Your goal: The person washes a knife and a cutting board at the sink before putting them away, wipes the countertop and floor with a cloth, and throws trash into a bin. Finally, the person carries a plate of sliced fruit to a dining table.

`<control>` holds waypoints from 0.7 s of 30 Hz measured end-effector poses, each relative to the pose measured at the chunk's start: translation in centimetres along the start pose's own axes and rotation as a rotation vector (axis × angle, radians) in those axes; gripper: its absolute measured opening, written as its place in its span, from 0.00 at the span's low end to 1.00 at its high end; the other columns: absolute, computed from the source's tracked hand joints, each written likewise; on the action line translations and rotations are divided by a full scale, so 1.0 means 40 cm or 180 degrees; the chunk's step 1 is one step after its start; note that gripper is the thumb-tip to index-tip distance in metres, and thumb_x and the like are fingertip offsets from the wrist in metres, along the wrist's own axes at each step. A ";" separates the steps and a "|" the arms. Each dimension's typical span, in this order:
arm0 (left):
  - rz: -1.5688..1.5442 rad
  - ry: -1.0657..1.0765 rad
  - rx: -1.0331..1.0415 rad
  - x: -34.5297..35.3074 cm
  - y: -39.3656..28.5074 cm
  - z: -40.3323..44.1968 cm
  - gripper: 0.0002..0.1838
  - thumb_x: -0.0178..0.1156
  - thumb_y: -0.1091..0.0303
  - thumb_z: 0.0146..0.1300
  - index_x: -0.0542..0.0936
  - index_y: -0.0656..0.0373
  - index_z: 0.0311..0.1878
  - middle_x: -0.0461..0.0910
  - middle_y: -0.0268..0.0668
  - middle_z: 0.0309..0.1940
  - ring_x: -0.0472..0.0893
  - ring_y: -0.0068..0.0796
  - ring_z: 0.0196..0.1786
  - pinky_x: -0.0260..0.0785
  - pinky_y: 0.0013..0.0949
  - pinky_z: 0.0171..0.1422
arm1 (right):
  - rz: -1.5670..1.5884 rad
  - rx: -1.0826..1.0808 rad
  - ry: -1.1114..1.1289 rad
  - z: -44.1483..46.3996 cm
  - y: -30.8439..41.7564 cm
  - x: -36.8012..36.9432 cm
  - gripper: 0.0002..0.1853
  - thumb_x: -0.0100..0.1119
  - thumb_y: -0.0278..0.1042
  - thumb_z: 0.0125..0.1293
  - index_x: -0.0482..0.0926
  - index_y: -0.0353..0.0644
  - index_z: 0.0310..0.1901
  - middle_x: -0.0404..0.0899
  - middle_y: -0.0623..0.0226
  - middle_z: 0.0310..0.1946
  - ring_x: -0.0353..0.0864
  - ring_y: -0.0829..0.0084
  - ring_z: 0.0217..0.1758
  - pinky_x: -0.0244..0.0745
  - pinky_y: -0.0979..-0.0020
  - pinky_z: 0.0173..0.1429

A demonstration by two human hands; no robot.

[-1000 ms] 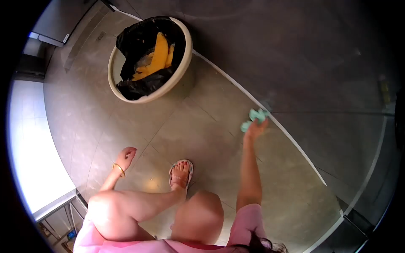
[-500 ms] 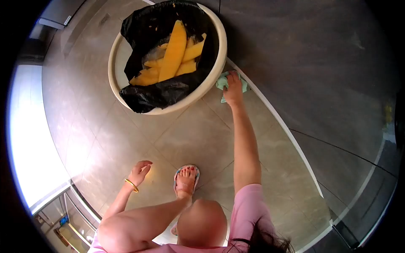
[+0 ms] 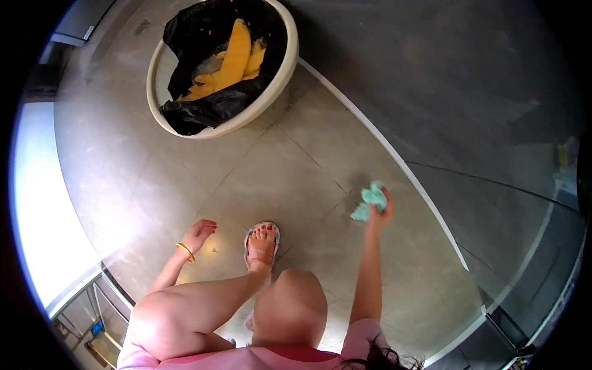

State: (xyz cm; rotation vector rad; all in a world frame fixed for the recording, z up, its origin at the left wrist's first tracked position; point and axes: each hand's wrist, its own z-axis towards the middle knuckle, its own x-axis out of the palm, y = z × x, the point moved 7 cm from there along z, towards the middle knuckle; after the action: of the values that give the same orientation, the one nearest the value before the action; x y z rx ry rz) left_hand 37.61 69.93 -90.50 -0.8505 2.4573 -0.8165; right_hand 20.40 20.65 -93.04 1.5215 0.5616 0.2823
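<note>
A crumpled mint-green cloth point(image 3: 372, 196) is gripped in my right hand point(image 3: 384, 214), above the tiled floor near the white baseboard edge. My left hand point(image 3: 198, 235) hangs beside my left knee with its fingers loosely stretched out, holding nothing, and a gold bangle point(image 3: 185, 253) circles its wrist. Ahead of me stands a round white bin point(image 3: 286, 74) lined with a black plastic bag point(image 3: 213, 111). Inside the bag lie long yellow-orange peel-like strips point(image 3: 236, 55), stacked loosely.
My foot in a patterned flip-flop point(image 3: 262, 243) rests on the beige tiled floor point(image 3: 246, 179). Dark grey tiled panels point(image 3: 431, 86) rise at the right behind the white baseboard point(image 3: 394, 154). At the lower left is a metal-framed rack point(image 3: 102, 314) beside a bright white surface point(image 3: 52, 209).
My right hand has drawn back from beside the bin, toward me and to the right, bringing the cloth along. My left hand has barely moved. The bin sits higher and further left in view.
</note>
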 end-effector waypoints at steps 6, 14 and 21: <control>-0.0158 -0.0047 -0.0474 0.018 -0.071 -0.011 0.13 0.48 0.68 0.62 0.72 0.61 0.49 0.76 0.35 0.44 0.74 0.23 0.49 0.66 0.25 0.47 | 0.0362 0.0629 -0.1000 -0.119 -0.076 0.026 0.30 0.50 0.21 0.56 0.57 0.41 0.62 0.62 0.64 0.58 0.63 0.67 0.59 0.57 0.68 0.61; -0.0047 -0.0140 -0.0619 -0.010 -0.045 -0.059 0.14 0.48 0.67 0.63 0.72 0.60 0.49 0.76 0.33 0.45 0.75 0.23 0.48 0.66 0.26 0.48 | -0.1280 -0.0892 0.0493 0.112 0.051 0.567 0.23 0.57 0.15 0.43 0.71 0.38 0.46 0.68 0.55 0.52 0.65 0.56 0.57 0.59 0.63 0.59; -0.0495 -0.0361 -0.1049 -0.049 0.087 -0.114 0.15 0.47 0.62 0.65 0.71 0.57 0.51 0.75 0.31 0.46 0.74 0.22 0.49 0.66 0.26 0.48 | -0.1164 -0.0689 -0.0065 0.300 0.031 0.559 0.20 0.54 0.16 0.49 0.71 0.37 0.47 0.71 0.54 0.48 0.68 0.55 0.53 0.61 0.62 0.58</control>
State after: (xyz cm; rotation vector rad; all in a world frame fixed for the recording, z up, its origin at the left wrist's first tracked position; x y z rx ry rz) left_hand 35.11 75.24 -88.98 -1.1821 2.4838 -0.4014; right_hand 45.61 21.80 -96.14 1.1857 0.7550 0.0426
